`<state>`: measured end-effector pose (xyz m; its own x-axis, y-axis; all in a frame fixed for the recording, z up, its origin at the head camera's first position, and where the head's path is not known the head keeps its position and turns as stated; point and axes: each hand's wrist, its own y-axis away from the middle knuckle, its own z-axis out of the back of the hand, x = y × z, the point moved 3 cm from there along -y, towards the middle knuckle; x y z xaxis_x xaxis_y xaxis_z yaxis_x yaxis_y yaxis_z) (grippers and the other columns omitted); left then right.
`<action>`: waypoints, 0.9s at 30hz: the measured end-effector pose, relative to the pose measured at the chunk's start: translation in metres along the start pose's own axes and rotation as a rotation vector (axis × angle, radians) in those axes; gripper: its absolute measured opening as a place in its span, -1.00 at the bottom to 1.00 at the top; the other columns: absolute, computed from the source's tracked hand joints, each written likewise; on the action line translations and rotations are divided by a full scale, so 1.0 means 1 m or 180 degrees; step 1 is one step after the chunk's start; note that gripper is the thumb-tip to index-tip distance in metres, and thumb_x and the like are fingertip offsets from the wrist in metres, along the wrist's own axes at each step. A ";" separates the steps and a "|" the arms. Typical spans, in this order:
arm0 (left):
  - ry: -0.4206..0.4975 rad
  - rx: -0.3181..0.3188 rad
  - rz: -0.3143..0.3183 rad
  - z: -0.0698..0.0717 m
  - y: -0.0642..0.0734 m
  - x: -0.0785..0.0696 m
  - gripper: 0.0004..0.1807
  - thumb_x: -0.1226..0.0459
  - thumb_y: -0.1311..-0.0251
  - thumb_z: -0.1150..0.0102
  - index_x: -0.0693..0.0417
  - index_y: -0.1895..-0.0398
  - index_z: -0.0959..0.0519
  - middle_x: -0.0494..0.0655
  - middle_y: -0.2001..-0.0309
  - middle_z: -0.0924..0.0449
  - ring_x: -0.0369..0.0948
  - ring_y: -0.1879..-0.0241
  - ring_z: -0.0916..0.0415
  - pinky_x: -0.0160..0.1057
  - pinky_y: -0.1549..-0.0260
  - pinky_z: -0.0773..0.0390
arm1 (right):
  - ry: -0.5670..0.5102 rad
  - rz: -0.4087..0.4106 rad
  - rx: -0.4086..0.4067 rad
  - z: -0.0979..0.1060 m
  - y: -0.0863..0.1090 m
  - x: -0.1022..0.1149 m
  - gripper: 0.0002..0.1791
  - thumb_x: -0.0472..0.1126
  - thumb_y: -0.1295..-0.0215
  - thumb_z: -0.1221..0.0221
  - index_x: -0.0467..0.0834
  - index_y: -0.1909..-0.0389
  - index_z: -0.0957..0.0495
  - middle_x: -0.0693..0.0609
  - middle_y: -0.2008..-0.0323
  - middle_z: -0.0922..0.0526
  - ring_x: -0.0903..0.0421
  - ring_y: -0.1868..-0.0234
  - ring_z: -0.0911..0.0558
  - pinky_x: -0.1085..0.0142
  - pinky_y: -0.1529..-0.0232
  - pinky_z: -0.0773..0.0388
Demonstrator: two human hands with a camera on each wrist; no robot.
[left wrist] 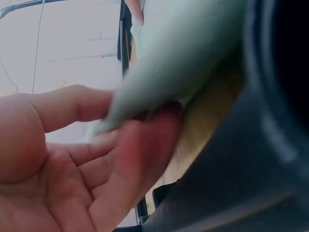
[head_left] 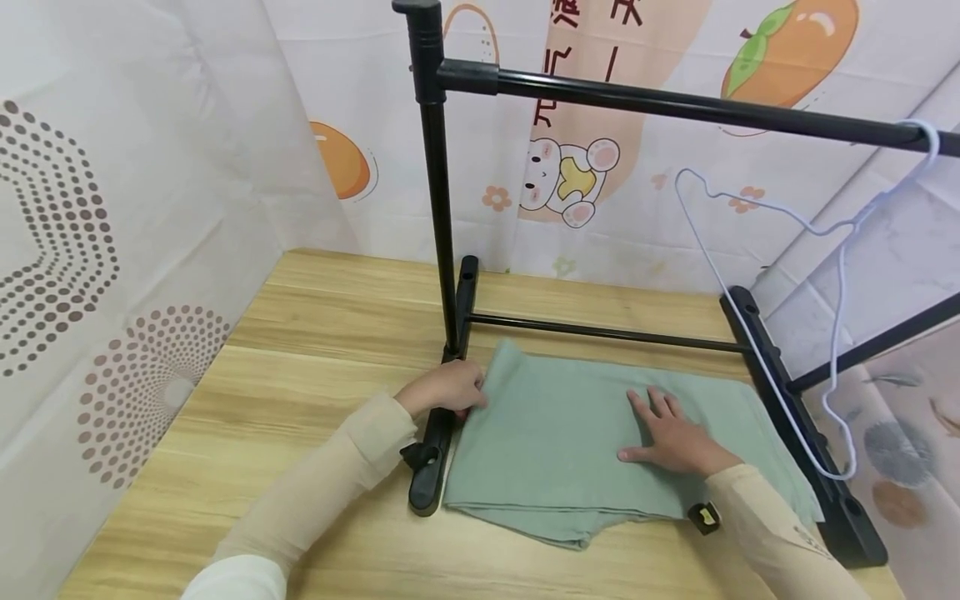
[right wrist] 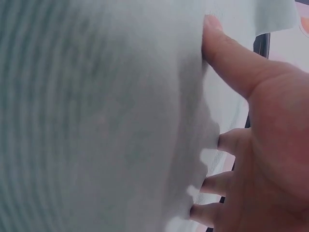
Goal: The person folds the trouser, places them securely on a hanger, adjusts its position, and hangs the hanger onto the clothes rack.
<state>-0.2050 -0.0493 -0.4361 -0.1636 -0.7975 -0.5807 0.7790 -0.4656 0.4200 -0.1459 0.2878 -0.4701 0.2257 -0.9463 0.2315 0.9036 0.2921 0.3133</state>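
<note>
The left grip pinches the left edge of a green cloth, thumb and fingers closed on it beside the left foot of a black rack; the right grip lies fingers apart on the cloth, between the rack's feet. A lilac hanger hooks over the rack's top rail, dangling by its right foot. The lower rod spans the rack behind the cloth, and a dark knob juts from the left foot. A printed curtain hangs behind the rack.

The cloth lies between the rack's feet, pale and folded flat, its back left corner raised, layers showing in front and one flap poking out. Its right edge runs along the right foot. Bare wood of the surface stretches left of the rack to a dotted curtain, with more in front of it.
</note>
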 end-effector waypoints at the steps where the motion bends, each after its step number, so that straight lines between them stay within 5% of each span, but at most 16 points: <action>1: 0.0064 -0.0034 0.0006 0.000 0.000 0.000 -0.71 0.30 -0.24 -0.13 0.11 0.66 -0.47 -0.08 0.63 -0.56 -0.24 0.66 -0.56 -0.36 0.60 -0.51 | 0.0013 -0.0006 -0.0003 0.001 0.000 0.000 0.20 0.37 -0.01 -0.29 -0.29 -0.47 -0.04 -0.52 -0.41 0.00 -0.50 -0.37 -0.06 -0.40 0.11 -0.43; 12: 0.0343 -0.0218 0.0207 -0.002 0.004 0.004 -0.68 0.35 -0.30 -0.11 0.10 0.63 -0.35 -0.06 0.57 -0.42 -0.29 0.74 -0.51 -0.36 0.62 -0.59 | -0.0064 -0.0041 -0.0022 0.007 -0.001 0.009 0.12 0.39 -0.10 -0.21 -0.33 -0.44 -0.12 -0.59 -0.36 -0.08 -0.57 -0.35 -0.10 -0.38 -0.16 -0.29; 20: 0.0448 -0.0241 0.0280 -0.003 0.005 0.005 -0.63 0.33 -0.29 -0.15 0.08 0.66 -0.28 -0.07 0.61 -0.40 -0.26 0.72 -0.54 -0.35 0.62 -0.59 | -0.0193 0.0277 -0.0200 0.019 -0.003 0.030 0.02 0.33 -0.21 -0.16 -0.29 -0.45 -0.13 -0.53 -0.37 -0.15 -0.49 -0.35 -0.21 -0.33 -0.21 -0.30; 27: 0.0433 -0.0255 0.0215 -0.002 0.005 0.003 -0.63 0.32 -0.29 -0.17 0.09 0.67 -0.31 -0.08 0.60 -0.40 -0.25 0.69 -0.56 -0.31 0.55 -0.63 | 0.0026 0.0609 -0.0628 0.044 0.006 0.050 -0.12 0.18 -0.25 -0.22 -0.26 -0.42 -0.20 -0.45 -0.36 -0.23 -0.44 -0.30 -0.33 -0.28 -0.18 -0.37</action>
<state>-0.2001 -0.0535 -0.4368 -0.0301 -0.7642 -0.6443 0.8320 -0.3764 0.4075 -0.1452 0.2482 -0.4156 0.4013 -0.8779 0.2613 0.8975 0.4338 0.0790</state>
